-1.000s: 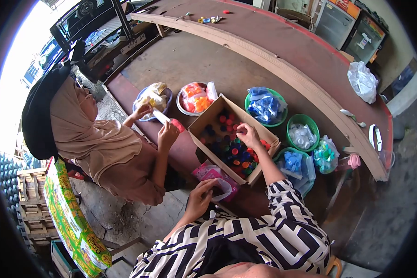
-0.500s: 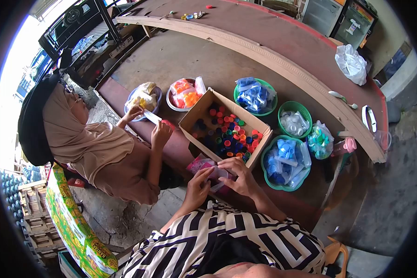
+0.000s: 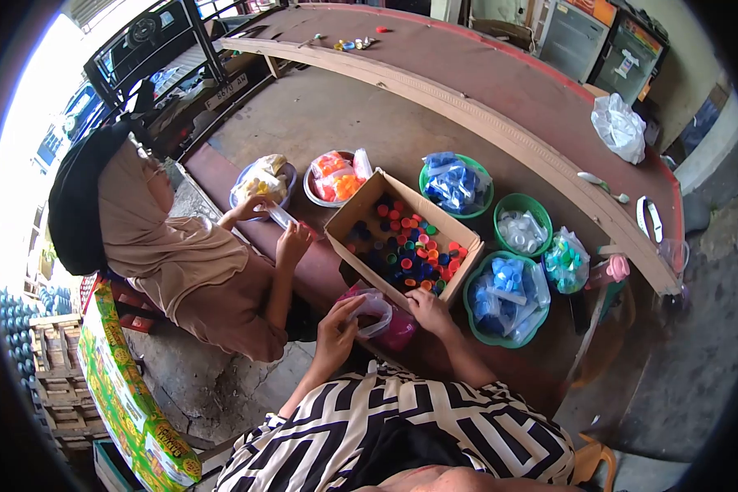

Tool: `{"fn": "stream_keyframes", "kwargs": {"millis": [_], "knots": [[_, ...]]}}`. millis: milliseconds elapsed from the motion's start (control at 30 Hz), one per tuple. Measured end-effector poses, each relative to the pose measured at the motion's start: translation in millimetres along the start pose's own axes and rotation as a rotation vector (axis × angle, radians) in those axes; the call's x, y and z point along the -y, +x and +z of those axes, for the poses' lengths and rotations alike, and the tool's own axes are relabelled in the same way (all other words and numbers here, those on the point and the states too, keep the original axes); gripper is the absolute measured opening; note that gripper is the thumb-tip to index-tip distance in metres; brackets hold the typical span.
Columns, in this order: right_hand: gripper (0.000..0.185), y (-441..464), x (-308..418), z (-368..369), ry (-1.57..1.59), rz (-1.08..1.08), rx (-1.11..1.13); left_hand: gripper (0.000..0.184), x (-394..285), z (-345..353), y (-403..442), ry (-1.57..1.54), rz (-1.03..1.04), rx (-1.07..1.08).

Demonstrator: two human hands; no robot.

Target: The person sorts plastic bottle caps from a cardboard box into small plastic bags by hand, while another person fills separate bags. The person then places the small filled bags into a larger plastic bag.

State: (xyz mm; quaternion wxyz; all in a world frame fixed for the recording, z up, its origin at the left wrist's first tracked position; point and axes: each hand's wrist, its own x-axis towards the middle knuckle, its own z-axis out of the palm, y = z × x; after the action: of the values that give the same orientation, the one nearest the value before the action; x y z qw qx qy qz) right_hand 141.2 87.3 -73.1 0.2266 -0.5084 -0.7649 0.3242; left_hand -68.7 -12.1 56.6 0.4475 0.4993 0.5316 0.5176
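Note:
My left hand (image 3: 336, 334) is closed on the rim of a clear plastic bag (image 3: 375, 315), whose mouth gapes upward. Just to the right, my right hand (image 3: 431, 313) is at the near edge of a cardboard box (image 3: 354, 215), fingers curled and bent toward the rim; what they pinch, if anything, is hidden. Red, orange, dark blue and green bottle caps (image 3: 407, 262) lie loose inside the box. Below the bag is a pink item (image 3: 399, 330), partly covered.
Around the box stand a basin of orange caps (image 3: 334, 178), a green basket of blue bags (image 3: 455, 184), a basket of clear caps (image 3: 522, 225) and a green basin of blue caps (image 3: 507, 299). A person (image 3: 189, 271) at left holds a white strip. A wooden beam (image 3: 467, 107) crosses the table.
My right hand has left the plastic bag and moved up and right to the box's near edge. The bag's mouth is now wider, still in my left hand. The view has shifted slightly.

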Motion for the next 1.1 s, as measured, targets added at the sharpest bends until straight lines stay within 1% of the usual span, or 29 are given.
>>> {"fn": "stream_keyframes", "kwargs": {"millis": [67,100,167,200,267,300,333,367,400,433,467,533,567,633,667,733,767,800,833,867,933,1000,1067,1100], "knots": [[0.026,2,8,-1,-0.027,0.034,0.027,0.046,-1,-1,1,-0.002,0.000,-0.004],[0.026,7,5,-1,-0.029,0.024,0.030,0.046,-1,-3,2,-0.002,0.004,-0.014],[0.037,24,-11,6,-0.040,-0.008,0.207,0.044,3,-6,6,0.043,0.066,-0.011],[0.037,33,-13,8,-0.042,-0.014,0.205,0.044,4,-6,6,0.043,0.072,-0.015],[0.048,52,-14,14,0.084,0.106,0.239,0.043,3,-8,8,0.077,0.126,-0.003],[0.053,61,-22,21,0.062,0.037,0.264,0.043,1,-8,7,0.077,0.135,-0.005],[0.053,67,-26,26,0.057,0.029,0.260,0.044,-1,-8,5,0.068,0.101,-0.001],[0.054,73,-30,32,0.011,0.084,0.349,0.044,-3,-8,2,0.059,0.065,0.002],[0.054,79,-36,41,-0.036,0.141,0.440,0.044,-6,-9,-1,0.059,0.071,-0.002],[0.052,89,-62,59,-0.072,0.015,0.500,0.043,-10,-10,-4,0.100,0.092,-0.004],[0.052,91,-62,56,-0.077,0.008,0.499,0.043,-11,-11,-7,0.141,0.111,-0.006],[0.049,92,-67,54,-0.208,-0.175,0.630,0.043,-2,-15,-12,0.111,0.116,-0.010],[0.049,92,-71,53,-0.211,-0.176,0.630,0.043,1,-16,-14,0.083,0.116,-0.006],[0.042,94,-81,58,-0.279,-0.304,0.512,0.043,-3,-16,-19,0.035,0.079,0.003],[0.042,91,-87,60,-0.282,-0.303,0.510,0.044,-5,-17,-21,-0.011,0.041,0.013],[0.026,69,-53,37,0.072,0.064,0.168,0.043,-3,-17,-23,-0.009,0.052,0.026],[0.026,61,-42,29,0.069,0.061,0.169,0.043,-3,-18,-24,-0.004,0.061,0.038],[0.021,54,-32,23,0.137,0.013,0.005,0.043,-4,-19,-24,-0.007,0.064,0.034],[0.020,49,-26,19,0.205,-0.035,-0.158,0.043,-5,-19,-25,0.014,0.053,0.040],[0.020,45,-20,16,0.201,-0.039,-0.155,0.042,-5,-19,-26,0.033,0.043,0.047],[0.024,33,-18,15,0.256,-0.083,-0.308,0.041,-1,-19,-27,0.046,0.054,0.049],[0.024,18,-17,11,0.203,-0.108,-0.333,0.040,1,-16,-26,0.055,0.068,0.056],[0.024,1,-13,8,0.277,0.004,-0.376,0.040,0,-10,-27,-0.024,0.061,0.073],[0.027,-4,-12,7,0.309,-0.051,-0.383,0.040,-3,-9,-27,-0.027,0.064,0.072]]}}
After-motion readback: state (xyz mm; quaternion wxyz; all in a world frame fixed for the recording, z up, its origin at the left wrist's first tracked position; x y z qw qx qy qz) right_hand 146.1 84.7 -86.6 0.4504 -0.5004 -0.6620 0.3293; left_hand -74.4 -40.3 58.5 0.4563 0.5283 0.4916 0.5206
